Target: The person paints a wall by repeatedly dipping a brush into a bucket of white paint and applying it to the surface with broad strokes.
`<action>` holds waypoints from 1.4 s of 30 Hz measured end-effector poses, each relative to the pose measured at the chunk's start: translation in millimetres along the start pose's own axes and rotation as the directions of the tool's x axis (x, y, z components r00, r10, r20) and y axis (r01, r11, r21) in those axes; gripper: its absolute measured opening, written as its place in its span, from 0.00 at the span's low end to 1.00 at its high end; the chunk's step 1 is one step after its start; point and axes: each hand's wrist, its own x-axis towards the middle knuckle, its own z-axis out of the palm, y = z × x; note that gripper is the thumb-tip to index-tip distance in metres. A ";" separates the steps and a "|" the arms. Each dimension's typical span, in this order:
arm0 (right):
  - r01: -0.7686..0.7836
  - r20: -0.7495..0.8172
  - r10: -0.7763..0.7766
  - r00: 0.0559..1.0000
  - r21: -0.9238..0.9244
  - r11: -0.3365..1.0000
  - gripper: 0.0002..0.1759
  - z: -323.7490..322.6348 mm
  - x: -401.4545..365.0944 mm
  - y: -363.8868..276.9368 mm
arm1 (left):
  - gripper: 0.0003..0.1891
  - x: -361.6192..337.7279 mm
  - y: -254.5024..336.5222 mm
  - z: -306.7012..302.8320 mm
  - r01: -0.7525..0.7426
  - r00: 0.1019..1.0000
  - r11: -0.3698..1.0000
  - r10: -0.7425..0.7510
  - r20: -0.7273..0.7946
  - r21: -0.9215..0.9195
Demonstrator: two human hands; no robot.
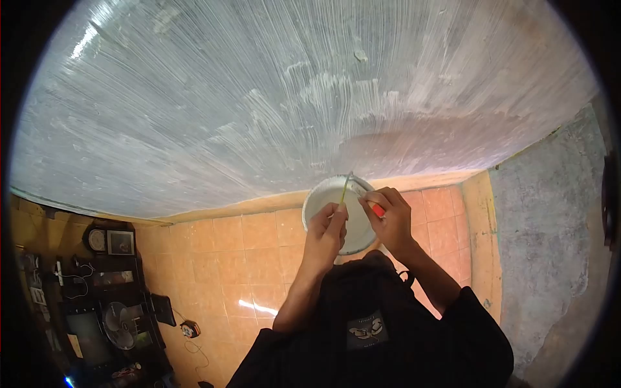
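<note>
My left hand point(326, 234) is closed around a thin yellow-green stick point(345, 190), whose greyish tip points up toward the wall. Beside it, my right hand point(393, 218) grips a red-handled tool point(378, 210); its pale front end, near the stick, is too small to make out. Both hands are close together over a white bucket point(310, 200), with whitish liquid or paint in it. The bucket stands on the floor against the foot of the wall.
A large wall point(213, 123) with streaky whitish strokes rises ahead, meeting a grey patchy wall point(546, 239) at the right. Orange tiles point(220, 258) cover the floor. At the left are dark shelves with a fan point(120, 325), a framed clock point(121, 242) and a cable on the floor point(197, 352).
</note>
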 end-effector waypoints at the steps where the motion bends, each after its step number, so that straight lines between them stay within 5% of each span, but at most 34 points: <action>1: 0.016 -0.012 -0.016 1.000 0.001 1.000 0.09 -3.4 0.5 1.1 | 0.13 -1.6 -2.8 0.9 -0.006 0.999 1.000 0.007 -0.040 0.025; 5: -0.175 0.063 0.164 0.984 0.270 0.947 0.07 -19.5 0.4 8.0 | 0.13 1.9 -2.8 -2.4 -0.039 0.995 0.997 0.045 -0.087 0.069; 10: -0.256 0.274 0.138 0.952 0.464 0.848 0.10 -31.1 -6.2 22.6 | 0.12 9.5 -4.5 -1.6 0.022 0.998 0.999 -0.020 -0.058 0.032; 21: 0.079 0.034 -0.110 0.993 0.490 0.868 0.13 -97.2 64.8 21.6 | 0.12 27.1 6.3 -8.4 -0.046 0.990 0.991 0.029 -0.135 -0.122; 29: 0.357 -0.041 -0.355 0.934 0.133 0.925 0.12 -168.9 204.2 -29.6 | 0.09 31.4 6.0 -7.5 -0.063 0.987 0.989 0.042 -0.156 -0.134; 35: 0.547 -0.059 -0.549 0.834 -0.040 0.836 0.05 -203.3 276.6 -70.3 | 0.11 31.9 -4.4 -4.0 -0.053 0.986 0.990 0.031 -0.164 -0.132; 37: 0.672 -0.093 -0.684 0.724 -0.131 0.729 0.04 -219.5 299.2 -80.4 | 0.11 31.8 -5.4 -3.2 -0.054 0.986 0.990 0.032 -0.165 -0.133; 42: 0.636 -0.187 -0.691 0.698 -0.280 0.719 0.04 -265.9 339.5 -132.2 | 0.11 34.7 -9.1 2.7 -0.044 0.986 0.991 0.023 -0.165 -0.127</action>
